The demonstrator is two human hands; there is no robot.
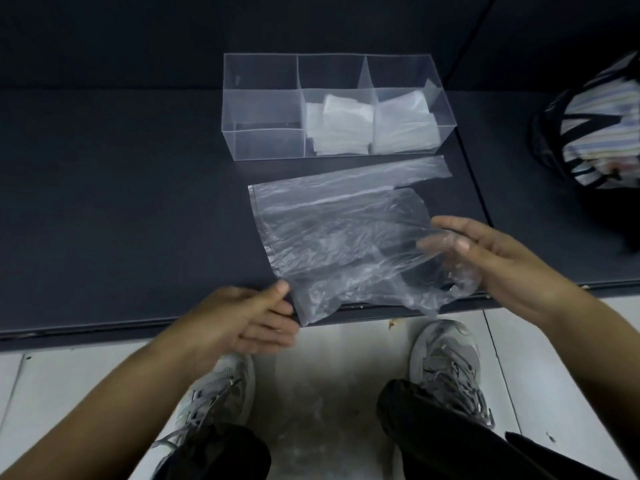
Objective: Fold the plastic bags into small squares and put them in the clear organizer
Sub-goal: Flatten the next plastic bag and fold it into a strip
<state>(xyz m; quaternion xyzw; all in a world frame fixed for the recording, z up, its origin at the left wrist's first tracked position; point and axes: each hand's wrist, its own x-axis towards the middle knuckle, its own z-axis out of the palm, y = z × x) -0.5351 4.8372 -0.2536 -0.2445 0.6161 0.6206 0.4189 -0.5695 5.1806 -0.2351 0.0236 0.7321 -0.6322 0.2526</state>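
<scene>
A clear plastic bag (339, 244) lies spread on the dark low table (121, 202), its near corner hanging over the front edge. My left hand (256, 320) pinches that near-left corner between thumb and fingers. My right hand (485, 251) holds the bag's right side, its fingers partly inside or behind the film. Behind the bag stands the clear organizer (332, 105) with three compartments. Folded bag squares (337, 128) fill the middle compartment and more of them (403, 126) fill the right one. The left compartment holds nothing.
A striped bag with black straps (599, 123) sits at the table's right end. My two grey sneakers (446, 368) stand on the pale tiled floor below the table's edge. A seam in the tabletop runs just right of the organizer.
</scene>
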